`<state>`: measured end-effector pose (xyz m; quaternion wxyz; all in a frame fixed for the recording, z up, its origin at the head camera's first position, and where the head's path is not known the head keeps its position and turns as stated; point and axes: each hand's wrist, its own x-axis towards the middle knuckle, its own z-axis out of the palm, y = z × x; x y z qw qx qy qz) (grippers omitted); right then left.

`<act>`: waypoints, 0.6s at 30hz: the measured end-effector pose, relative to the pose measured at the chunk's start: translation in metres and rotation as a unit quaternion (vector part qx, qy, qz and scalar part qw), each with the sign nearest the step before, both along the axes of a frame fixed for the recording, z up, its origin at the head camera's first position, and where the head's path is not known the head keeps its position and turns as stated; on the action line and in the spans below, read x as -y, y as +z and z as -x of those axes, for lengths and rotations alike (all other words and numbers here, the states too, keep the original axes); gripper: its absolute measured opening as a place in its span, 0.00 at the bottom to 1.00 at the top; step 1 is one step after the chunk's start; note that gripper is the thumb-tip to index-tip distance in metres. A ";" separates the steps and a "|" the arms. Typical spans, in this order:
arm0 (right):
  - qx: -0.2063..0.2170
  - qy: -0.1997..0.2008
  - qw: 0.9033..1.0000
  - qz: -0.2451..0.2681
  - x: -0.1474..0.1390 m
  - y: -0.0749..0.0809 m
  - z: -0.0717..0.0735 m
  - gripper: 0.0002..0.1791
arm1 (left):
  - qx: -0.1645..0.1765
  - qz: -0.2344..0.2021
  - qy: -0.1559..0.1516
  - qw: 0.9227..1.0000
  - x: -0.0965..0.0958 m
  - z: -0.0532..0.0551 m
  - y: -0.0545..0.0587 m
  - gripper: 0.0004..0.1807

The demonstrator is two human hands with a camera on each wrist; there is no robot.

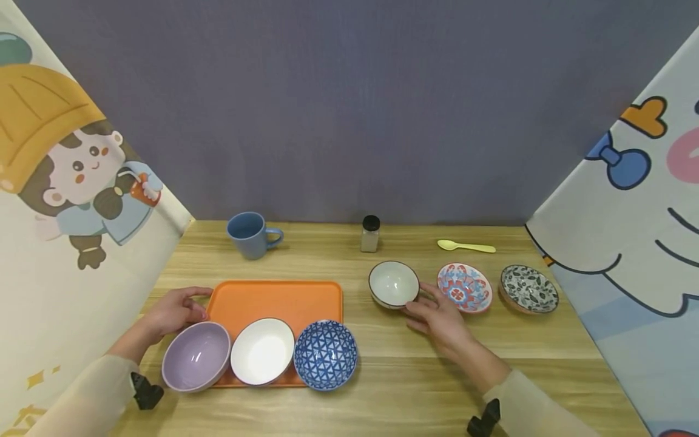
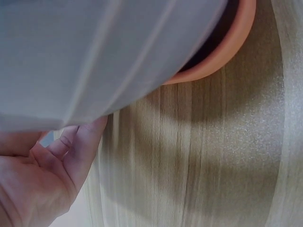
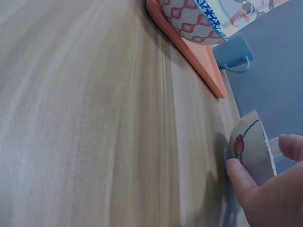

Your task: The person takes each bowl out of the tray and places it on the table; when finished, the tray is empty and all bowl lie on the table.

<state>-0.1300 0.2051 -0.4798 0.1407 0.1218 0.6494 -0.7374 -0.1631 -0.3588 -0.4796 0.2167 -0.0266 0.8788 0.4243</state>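
Note:
My right hand pinches the near right side of a small white bowl with a dark rim. In the right wrist view, one finger lies against the outside of this bowl, which has a red flower painted on it. My left hand rests at the left edge of an orange tray, fingertips right at its rim. A purple bowl sits just below that hand and hides part of it in the left wrist view. Beside it on the tray's near side stand a white bowl and a blue-patterned bowl.
A blue mug and a black-capped jar stand at the back of the wooden table. Toward the right are a yellow spoon, a red-and-blue patterned dish and a leaf-patterned bowl. Printed panels flank the table.

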 end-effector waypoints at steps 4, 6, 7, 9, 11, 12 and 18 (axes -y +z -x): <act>0.003 0.012 1.000 -0.006 -0.003 0.006 -0.001 0.43 | -0.005 -0.006 -0.004 1.000 -0.001 0.000 -0.001 0.32; 0.004 0.019 1.000 -0.008 -0.006 0.010 -0.001 0.42 | -0.007 -0.007 -0.006 1.000 -0.001 0.001 -0.001 0.32; 0.004 0.022 1.000 -0.009 -0.007 0.012 -0.001 0.42 | -0.007 -0.008 -0.005 1.000 0.000 0.001 -0.001 0.32; 0.002 0.028 0.999 -0.014 -0.010 0.017 0.000 0.41 | -0.007 -0.004 -0.006 1.000 0.000 0.001 -0.001 0.32; -0.002 0.037 0.999 -0.023 -0.012 0.021 0.000 0.42 | -0.006 -0.003 -0.006 1.000 0.001 0.002 -0.002 0.33; -0.005 0.042 0.999 -0.028 -0.014 0.024 0.000 0.42 | -0.007 -0.002 -0.006 1.000 0.001 0.002 -0.002 0.33; -0.032 0.060 0.994 -0.086 -0.018 0.041 0.002 0.40 | -0.006 -0.009 -0.005 1.000 0.001 0.002 -0.002 0.33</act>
